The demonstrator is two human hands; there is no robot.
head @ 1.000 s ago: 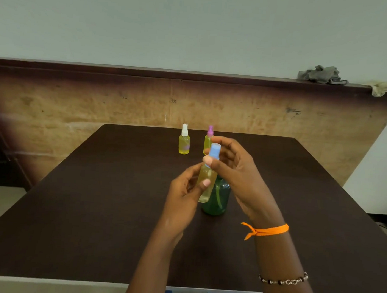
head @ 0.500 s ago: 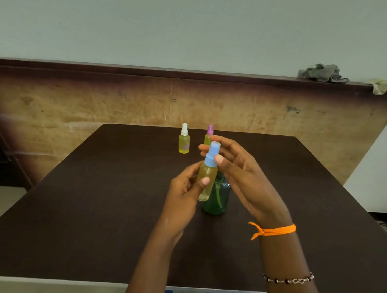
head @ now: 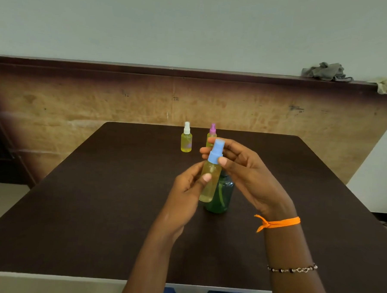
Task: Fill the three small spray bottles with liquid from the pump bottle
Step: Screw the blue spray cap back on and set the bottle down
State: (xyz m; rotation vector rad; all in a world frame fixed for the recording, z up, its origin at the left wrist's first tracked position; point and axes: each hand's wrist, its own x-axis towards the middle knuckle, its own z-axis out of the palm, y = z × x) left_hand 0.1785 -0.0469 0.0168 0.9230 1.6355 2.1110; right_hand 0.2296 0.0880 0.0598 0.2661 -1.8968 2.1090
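Gripping blue-capped spray bottle (head: 210,181), right hand (head: 245,171) pinching cap

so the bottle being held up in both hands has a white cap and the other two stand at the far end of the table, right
Not quite. The held bottle has a blue cap, as the head view shows; the white-capped bottle stands at the far end of the table beside the purple-capped one.

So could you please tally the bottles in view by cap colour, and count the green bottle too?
White-capped spray bottle: 1
Purple-capped spray bottle: 1
Blue-capped spray bottle, held in both hands: 1
Green bottle, cap hidden: 1
Total: 4 bottles
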